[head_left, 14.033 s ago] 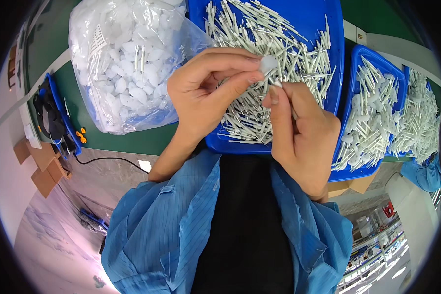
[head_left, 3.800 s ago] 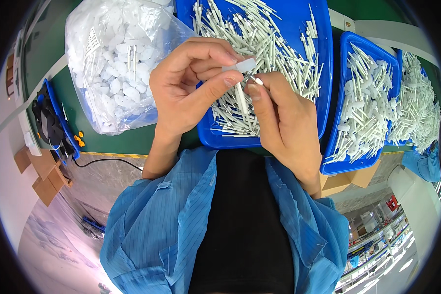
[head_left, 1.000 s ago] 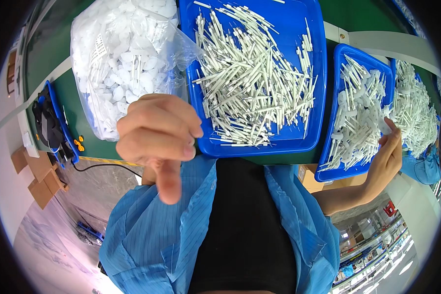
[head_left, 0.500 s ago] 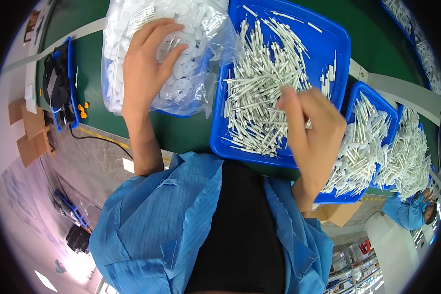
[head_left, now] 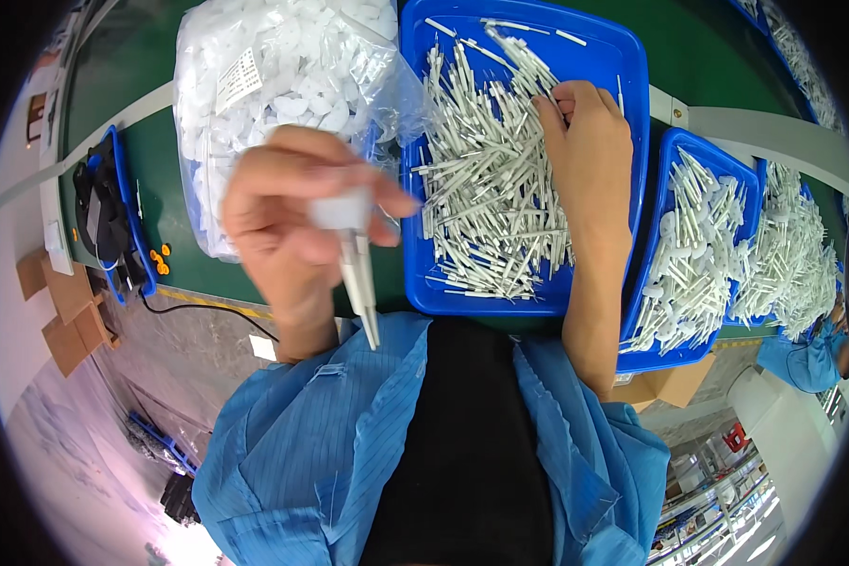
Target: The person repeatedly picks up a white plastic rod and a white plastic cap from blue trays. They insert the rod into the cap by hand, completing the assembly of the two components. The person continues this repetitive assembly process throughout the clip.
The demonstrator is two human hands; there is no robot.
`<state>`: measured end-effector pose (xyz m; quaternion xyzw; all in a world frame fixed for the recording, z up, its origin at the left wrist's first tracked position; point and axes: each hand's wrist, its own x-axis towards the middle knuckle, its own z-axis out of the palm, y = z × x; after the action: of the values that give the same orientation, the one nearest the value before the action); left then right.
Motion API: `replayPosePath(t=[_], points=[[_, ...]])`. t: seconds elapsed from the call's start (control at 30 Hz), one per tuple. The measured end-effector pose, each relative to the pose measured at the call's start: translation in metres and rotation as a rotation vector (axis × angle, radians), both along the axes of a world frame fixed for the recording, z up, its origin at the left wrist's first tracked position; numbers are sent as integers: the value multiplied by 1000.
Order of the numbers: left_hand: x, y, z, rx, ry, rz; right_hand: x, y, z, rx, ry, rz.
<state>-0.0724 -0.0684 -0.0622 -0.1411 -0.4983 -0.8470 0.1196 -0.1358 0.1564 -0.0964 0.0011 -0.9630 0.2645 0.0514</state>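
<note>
My left hand [head_left: 288,203], partly blurred, is raised in front of the bag. Its fingers pinch a white plastic piece [head_left: 341,209] from which a few thin white rods [head_left: 358,278] point down toward me. Behind it lies a clear plastic bag [head_left: 297,61] full of similar white plastic pieces, with a printed label. My right hand [head_left: 590,141] reaches into a large blue tray [head_left: 599,47] holding a heap of thin white rods with metal tips [head_left: 491,179]. The fingers there are curled together at the heap's right side; whatever is between the fingertips is hidden.
On the right, smaller blue trays [head_left: 637,363] hold white pieces fitted with rods [head_left: 693,255]. At the left stand a blue tray of black items [head_left: 113,222] and small orange parts [head_left: 160,259] on the green table [head_left: 174,179]. Another person [head_left: 802,358] is at the far right.
My left hand has come off the bag toward me and now shows a white piece with rods. My right hand has moved farther away, down to the rod heap.
</note>
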Motion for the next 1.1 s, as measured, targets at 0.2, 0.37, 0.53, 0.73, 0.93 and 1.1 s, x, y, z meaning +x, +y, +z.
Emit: replayPosePath(t=[0.2,0.37,0.53,0.73,0.93,1.1], points=[[-3,51,-22,20,-254,-135,11,15,8,-190,-295,91],[-2,58,-41,-32,-318,-103,28,21,17,-290,292,177],[-4,59,-30,175,-496,-78,91,-1,62,-761,-80,131],[-4,59,-37,11,-327,-66,94,-15,66,-629,-317,180],[-3,58,-34,-27,-297,-87,94,-22,48,-629,-199,93],[-3,57,-37,-87,-270,-67,89,-21,64,-609,-327,135]])
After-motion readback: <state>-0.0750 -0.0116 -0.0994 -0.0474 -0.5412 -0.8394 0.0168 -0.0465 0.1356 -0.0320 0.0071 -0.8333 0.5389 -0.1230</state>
